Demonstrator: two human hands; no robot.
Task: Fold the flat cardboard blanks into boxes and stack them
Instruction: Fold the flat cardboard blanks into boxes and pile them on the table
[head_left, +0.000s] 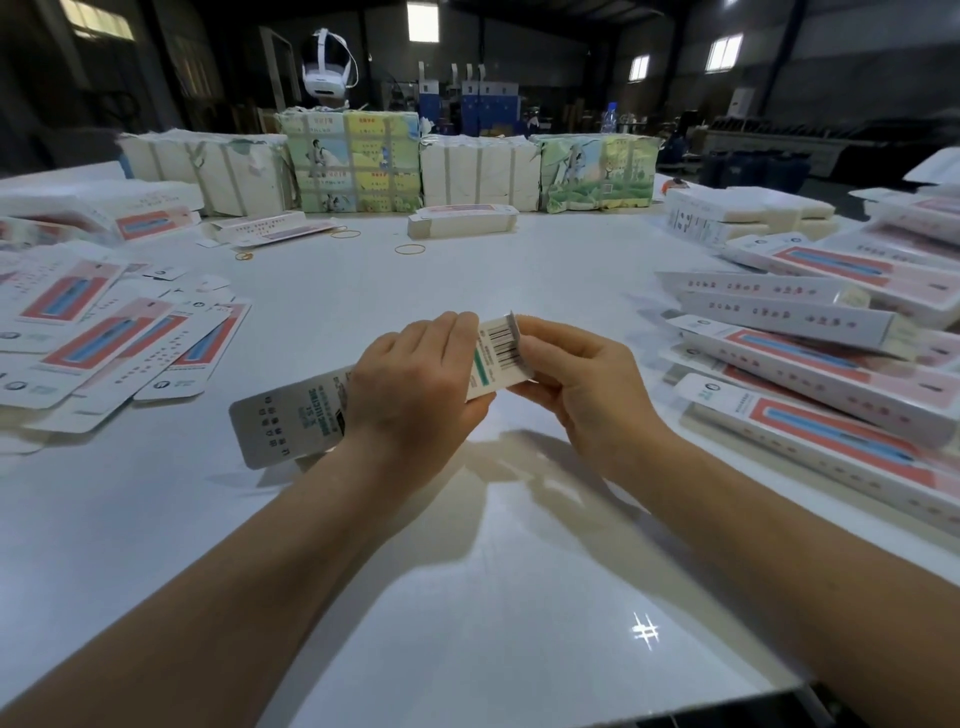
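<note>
Both hands hold one blank (291, 415) above the near middle of the white table (467, 597). The left hand (415, 384) wraps around the blank's mid-section, fingers curled over its top edge. The right hand (582, 384) pinches the end flap (506, 343), which bears a barcode and is bent up from the body. The blank's free end extends to the left, tilted down toward the table. Flat blanks (104, 332) lie spread out at the left. Folded boxes (810, 353) are stacked in overlapping layers at the right. Wrapped bundles (353, 161) stand in a row along the far edge, with rubber bands (409, 249) lying just in front of them.
</note>
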